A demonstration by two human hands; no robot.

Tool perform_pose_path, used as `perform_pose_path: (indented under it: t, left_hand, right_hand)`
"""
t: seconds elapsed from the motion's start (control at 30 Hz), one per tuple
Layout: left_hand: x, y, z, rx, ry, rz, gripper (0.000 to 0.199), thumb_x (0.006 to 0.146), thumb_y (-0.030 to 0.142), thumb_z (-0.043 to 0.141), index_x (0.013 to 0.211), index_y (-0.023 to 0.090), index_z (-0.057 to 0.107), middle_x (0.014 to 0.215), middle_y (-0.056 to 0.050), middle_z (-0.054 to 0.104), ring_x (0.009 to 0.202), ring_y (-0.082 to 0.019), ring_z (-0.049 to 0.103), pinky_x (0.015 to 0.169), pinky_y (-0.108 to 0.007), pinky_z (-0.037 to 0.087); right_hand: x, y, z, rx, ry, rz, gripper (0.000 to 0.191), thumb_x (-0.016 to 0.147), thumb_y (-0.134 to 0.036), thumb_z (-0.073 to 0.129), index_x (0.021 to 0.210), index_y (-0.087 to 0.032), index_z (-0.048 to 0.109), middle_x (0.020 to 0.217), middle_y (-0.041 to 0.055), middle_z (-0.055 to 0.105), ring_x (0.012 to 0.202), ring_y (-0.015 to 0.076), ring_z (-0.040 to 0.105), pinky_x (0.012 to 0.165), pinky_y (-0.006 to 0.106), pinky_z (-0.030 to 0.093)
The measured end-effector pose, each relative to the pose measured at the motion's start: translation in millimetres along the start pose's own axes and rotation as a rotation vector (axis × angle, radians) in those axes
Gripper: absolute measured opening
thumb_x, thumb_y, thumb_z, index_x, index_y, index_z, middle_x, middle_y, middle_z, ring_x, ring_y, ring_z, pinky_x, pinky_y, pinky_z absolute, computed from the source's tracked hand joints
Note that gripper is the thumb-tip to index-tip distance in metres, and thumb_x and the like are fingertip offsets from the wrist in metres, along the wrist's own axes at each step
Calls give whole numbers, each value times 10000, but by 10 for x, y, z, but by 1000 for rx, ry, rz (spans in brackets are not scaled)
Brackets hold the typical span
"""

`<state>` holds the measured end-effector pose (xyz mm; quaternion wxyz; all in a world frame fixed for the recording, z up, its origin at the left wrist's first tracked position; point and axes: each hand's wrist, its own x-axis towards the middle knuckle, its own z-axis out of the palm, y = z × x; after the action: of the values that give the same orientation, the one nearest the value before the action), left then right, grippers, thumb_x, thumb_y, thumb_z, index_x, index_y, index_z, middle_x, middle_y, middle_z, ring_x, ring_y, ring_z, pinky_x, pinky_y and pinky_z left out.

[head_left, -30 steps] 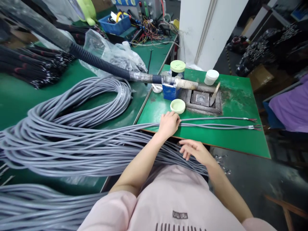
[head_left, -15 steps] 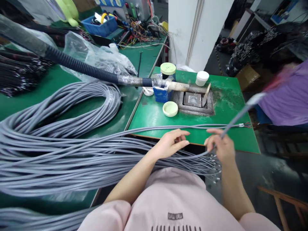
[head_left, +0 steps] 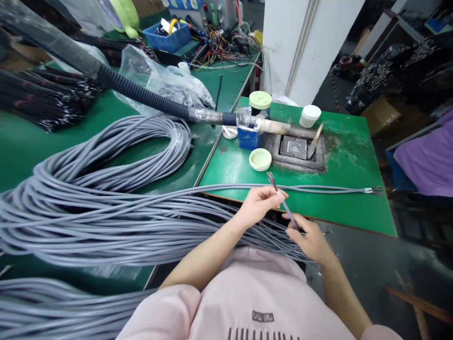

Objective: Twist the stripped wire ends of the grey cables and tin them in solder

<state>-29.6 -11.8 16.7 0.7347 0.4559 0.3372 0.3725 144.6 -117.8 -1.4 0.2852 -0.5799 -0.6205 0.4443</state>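
A grey cable slants up between my hands, its reddish and dark inner wires fanned out at the top. My left hand pinches it near the stripped end, by a white band. Lower down, my right hand has its fingers closed on the same cable. Behind them, other grey cables lie across the green board, their bared ends at its right side. A big bundle of grey cables spreads to the left and passes beneath my hands.
A ribbed hose crosses to a blue box. Near it are an open pale green lid, a white jar and a metal-framed pot with a flat tool. A person in purple is at the right.
The held cable's end has come down and inward from the upper right. My left hand has closed on it. The person in purple has shifted right and the view has turned slightly.
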Motion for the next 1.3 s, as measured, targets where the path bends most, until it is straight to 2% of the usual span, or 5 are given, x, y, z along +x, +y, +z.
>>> perform_pose_path:
  t: [0.2, 0.33, 0.47, 0.93, 1.3]
  left_hand:
    - [-47, -166, 199, -38, -50, -67, 379, 702, 442, 786, 670, 119, 591, 611, -2, 614, 540, -74, 526, 564, -215, 423]
    - [1, -116, 160, -95, -33, -34, 358, 667, 402, 818, 789, 119, 635, 621, 16, 603, 545, -63, 518, 560, -199, 416]
    - [35, -22, 119, -98, 138, 67, 297, 665, 336, 823, 792, 131, 649, 609, 48, 558, 526, -32, 443, 531, -168, 369]
    - [152, 13, 71, -367, -42, -136, 296, 648, 334, 830, 767, 118, 665, 636, 16, 614, 510, -36, 501, 508, -159, 388]
    - [153, -89, 75, -320, 42, -89, 312, 669, 376, 800, 748, 140, 611, 634, 14, 629, 524, -54, 515, 539, -182, 418]
  right_hand:
    - [160, -57, 98, 252, 188, -31, 252, 963, -332, 469, 788, -184, 576, 581, -41, 526, 512, 83, 487, 545, 234, 395]
    - [183, 70, 182, 585, 160, -26, 191, 959, -322, 495, 915, -183, 617, 486, -78, 435, 416, 72, 389, 460, 230, 348]
    - [183, 129, 212, 807, 145, 10, 173, 943, -303, 531, 926, -170, 640, 473, -84, 393, 395, 58, 358, 430, 215, 340]
    - [228, 36, 192, 942, 52, 10, 203, 907, -337, 594, 870, -151, 665, 450, -81, 389, 374, 43, 294, 400, 200, 327]
    - [263, 8, 201, 940, 73, 53, 262, 870, -423, 626, 841, -163, 633, 437, -93, 374, 363, 48, 269, 387, 206, 313]
